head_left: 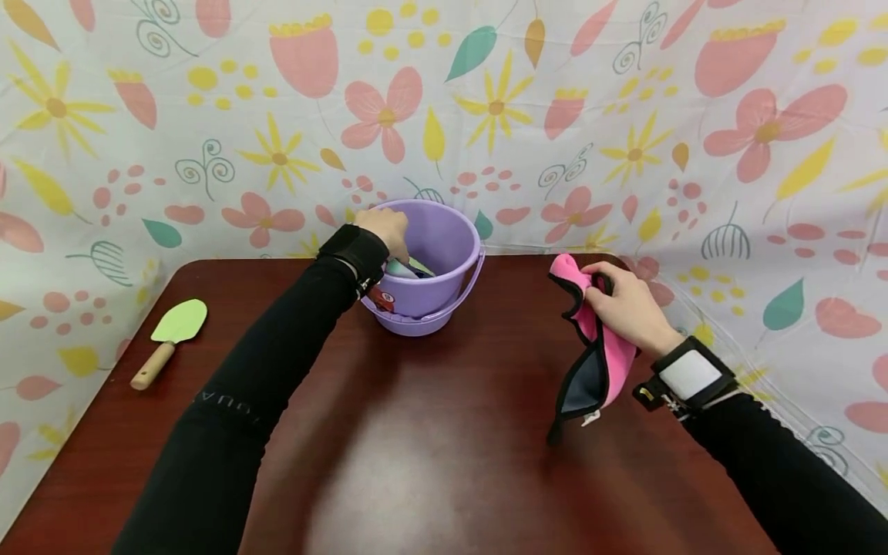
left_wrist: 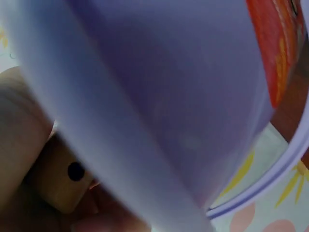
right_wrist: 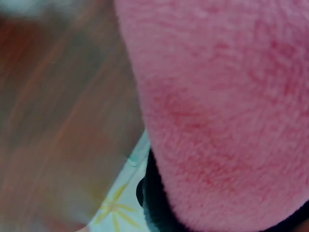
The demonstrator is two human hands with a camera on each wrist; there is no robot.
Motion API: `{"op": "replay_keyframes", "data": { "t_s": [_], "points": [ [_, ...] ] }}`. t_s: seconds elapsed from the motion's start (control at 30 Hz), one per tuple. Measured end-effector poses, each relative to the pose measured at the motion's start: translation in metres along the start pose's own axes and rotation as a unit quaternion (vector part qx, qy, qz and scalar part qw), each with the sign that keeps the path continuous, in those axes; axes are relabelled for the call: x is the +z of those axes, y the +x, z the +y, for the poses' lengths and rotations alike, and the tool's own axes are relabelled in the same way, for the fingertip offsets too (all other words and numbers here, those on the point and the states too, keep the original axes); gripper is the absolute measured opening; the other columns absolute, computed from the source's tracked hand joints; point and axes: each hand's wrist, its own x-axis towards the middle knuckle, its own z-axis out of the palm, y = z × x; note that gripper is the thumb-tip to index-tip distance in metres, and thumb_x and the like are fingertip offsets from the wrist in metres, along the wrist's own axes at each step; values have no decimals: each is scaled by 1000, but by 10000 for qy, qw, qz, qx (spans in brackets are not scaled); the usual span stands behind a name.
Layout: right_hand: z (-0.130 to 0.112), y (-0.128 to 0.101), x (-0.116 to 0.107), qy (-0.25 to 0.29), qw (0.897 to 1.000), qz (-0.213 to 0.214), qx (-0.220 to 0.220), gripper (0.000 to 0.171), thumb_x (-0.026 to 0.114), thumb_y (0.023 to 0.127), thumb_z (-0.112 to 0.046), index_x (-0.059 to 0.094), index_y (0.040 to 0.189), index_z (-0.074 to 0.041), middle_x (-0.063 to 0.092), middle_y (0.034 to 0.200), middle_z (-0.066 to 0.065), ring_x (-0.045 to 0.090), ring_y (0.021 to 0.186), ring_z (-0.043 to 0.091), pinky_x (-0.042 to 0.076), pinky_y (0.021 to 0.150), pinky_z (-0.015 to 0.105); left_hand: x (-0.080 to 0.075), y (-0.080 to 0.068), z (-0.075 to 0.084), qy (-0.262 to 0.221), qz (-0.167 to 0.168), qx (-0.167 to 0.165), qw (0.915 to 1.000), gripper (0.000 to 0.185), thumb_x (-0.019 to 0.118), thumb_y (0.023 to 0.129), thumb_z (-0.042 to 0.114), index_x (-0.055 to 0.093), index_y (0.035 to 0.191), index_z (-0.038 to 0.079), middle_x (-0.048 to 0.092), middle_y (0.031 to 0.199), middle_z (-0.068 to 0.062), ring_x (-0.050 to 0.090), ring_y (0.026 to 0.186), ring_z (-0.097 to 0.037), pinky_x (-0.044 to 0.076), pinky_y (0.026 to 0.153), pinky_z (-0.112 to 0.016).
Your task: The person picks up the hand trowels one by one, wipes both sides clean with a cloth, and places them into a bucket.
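Note:
My left hand [head_left: 384,230] reaches over the rim of a purple bucket [head_left: 444,287] at the back of the table. In the left wrist view it grips a wooden handle [left_wrist: 63,176] with a dark hole in its end, close behind the bucket's rim. What the handle belongs to is hidden. Pale and dark things [head_left: 401,269] show inside the bucket beside that hand. On the right, my right hand [head_left: 627,304] pinches a pink fleecy cloth piece [head_left: 616,358] by its upper part. It has black edging and a grey inner side, and hangs down over the table.
A small trowel [head_left: 179,322] with a light green blade and wooden handle lies at the table's left edge. The dark reddish-brown table [head_left: 416,462] is backed by a flower-printed sheet [head_left: 499,154]. The bucket's purple bail [head_left: 477,274] hangs down at its right side.

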Motion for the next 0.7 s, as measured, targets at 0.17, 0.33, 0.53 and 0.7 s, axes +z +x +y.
{"op": "replay_keyframes", "data": {
  "t_s": [0.17, 0.33, 0.53, 0.7],
  "points": [
    [13, -2, 18, -214, 9998, 6, 4, 33, 54, 92, -14, 60, 124, -8, 65, 94, 17, 56, 72, 27, 43, 61, 35, -4, -4, 7, 63, -173, 16, 9998, 17, 72, 77, 17, 68, 91, 8, 66, 98, -11, 58, 89, -27, 48, 75, -41],
    [24, -5, 40, -175, 9992, -254, 241, 33, 55, 93, -17, 59, 124, -7, 65, 94, 18, 58, 76, 29, 45, 61, 36, -1, -5, 7, 158, -461, -2, 9988, 19, 71, 80, 21, 66, 92, 8, 64, 100, -11, 57, 90, -28, 47, 77, -42],
    [35, -10, 59, -180, 9983, -358, 411, 35, 57, 93, -17, 58, 125, -5, 65, 103, 21, 57, 83, 33, 44, 66, 39, -1, -3, 10, 224, -462, 210, 9985, 24, 74, 84, 28, 70, 94, 7, 66, 101, -10, 59, 95, -28, 47, 85, -45],
    [49, -15, 78, -265, 9956, -616, 652, 39, 60, 93, -21, 57, 129, -7, 64, 108, 23, 57, 89, 35, 45, 67, 43, -2, -3, 14, 180, -481, 251, 9984, 23, 74, 84, 29, 71, 91, 8, 67, 101, -10, 60, 95, -27, 47, 84, -45]
  ]
}}
